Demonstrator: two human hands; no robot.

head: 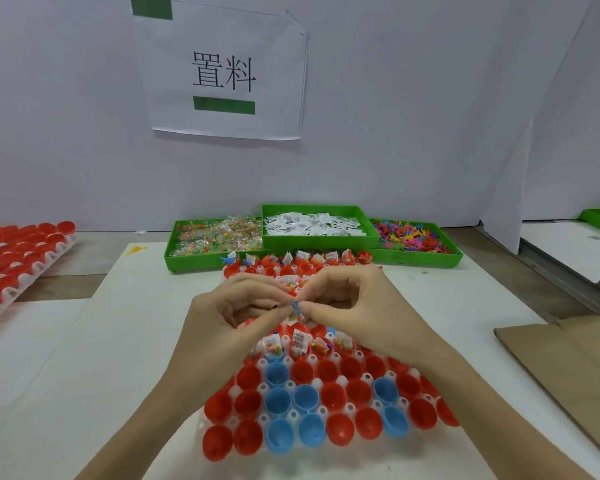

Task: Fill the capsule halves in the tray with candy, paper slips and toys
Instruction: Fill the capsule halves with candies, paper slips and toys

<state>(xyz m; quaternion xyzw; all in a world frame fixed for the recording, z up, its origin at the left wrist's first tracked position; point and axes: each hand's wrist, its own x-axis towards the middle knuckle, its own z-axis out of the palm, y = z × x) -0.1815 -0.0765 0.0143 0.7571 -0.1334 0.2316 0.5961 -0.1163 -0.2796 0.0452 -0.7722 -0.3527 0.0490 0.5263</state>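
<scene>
Left hand (236, 306) & right hand (347, 306) meet above the tray (293, 415) of red & blue capsule halves (278, 400), fingertips pinching a small blue toy (296, 304) w/ a paper slip (293, 315) between them. Far rows filled, near rows bare. Green bins (317, 239) of candy, slips & toys sit behind on tabletop (136, 323).

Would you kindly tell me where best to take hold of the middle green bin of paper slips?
Grip the middle green bin by its raised front wall, coming from the near side over the filled capsule halves; neighbouring bins appear to crowd its left and right walls.
</scene>
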